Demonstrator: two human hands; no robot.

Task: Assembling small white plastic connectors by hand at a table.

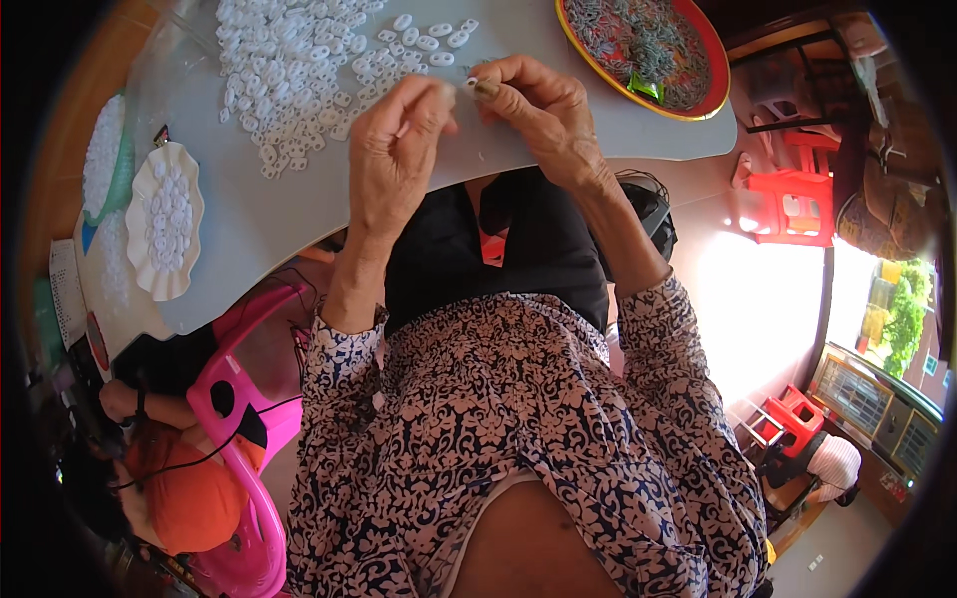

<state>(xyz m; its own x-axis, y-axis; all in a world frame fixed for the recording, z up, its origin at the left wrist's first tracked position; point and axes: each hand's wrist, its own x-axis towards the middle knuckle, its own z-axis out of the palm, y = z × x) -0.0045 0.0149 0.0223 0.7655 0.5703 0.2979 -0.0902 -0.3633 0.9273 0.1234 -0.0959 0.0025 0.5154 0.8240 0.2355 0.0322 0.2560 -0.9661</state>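
Observation:
My left hand (399, 149) is raised over the near edge of the grey table, its thumb and fingers closed in a pinch. What it holds, if anything, is too small and blurred to make out. Close beside it, my right hand (543, 115) pinches a tiny white piece (472, 82) between thumb and forefinger; its kind cannot be told. Beyond my left hand spreads a heap of small white plastic pieces with holes (289, 70). Several longer white oval pieces (428, 43) lie at the heap's right side, just past my fingertips.
A red tray with a yellow rim (725, 75) at the right holds grey wire-like parts and a green packet (646, 88). A scalloped white dish (150, 199) of white pieces stands left. A person in orange (194, 493) sits by a pink chair (254, 429). Red stools (788, 204) stand right.

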